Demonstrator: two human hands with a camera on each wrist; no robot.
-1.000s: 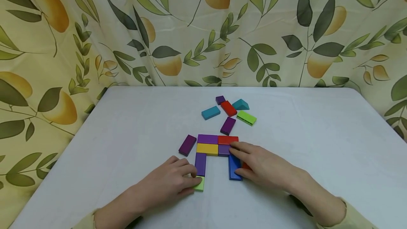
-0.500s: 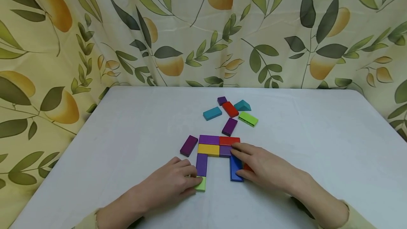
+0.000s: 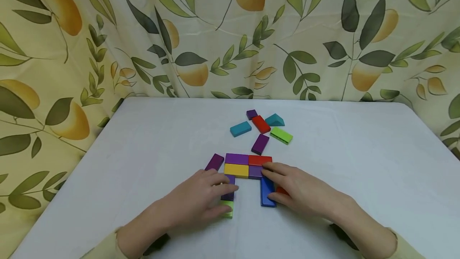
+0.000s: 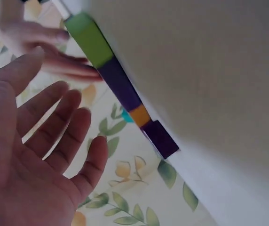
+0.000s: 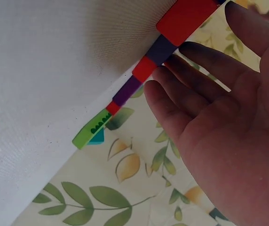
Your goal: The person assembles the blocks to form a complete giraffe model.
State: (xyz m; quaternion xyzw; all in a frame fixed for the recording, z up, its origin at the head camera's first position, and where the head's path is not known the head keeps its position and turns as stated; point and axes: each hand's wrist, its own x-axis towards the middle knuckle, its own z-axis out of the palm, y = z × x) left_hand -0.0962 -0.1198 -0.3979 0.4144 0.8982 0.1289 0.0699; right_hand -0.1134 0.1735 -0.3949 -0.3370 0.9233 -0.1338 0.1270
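Observation:
Flat wooden blocks form an arch-like shape on the table. Its top rows are a purple block (image 3: 237, 158), a red block (image 3: 260, 160), a yellow block (image 3: 235, 170) and a smaller purple block (image 3: 254, 172). My left hand (image 3: 199, 197) hovers with loose fingers over the left leg, a purple block (image 3: 228, 197) above a light green block (image 3: 227, 203); the left wrist view shows a gap between fingers and blocks. With relaxed fingers, my right hand (image 3: 302, 189) rests at the right leg, a blue block (image 3: 266, 195) beside a partly hidden orange-red block (image 3: 282, 190).
A dark purple block (image 3: 215, 161) lies left of the shape. Behind it are loose blocks: teal (image 3: 240, 129), red (image 3: 261, 124), green (image 3: 281, 135), dark purple (image 3: 260, 144), a small purple one (image 3: 251, 114) and a teal triangle (image 3: 275, 120). A patterned curtain (image 3: 230, 35) hangs behind the table.
My left hand has let go of the light green block and lifted, its fingers spreading forward over the purple block. The right hand stays in place on the right leg.

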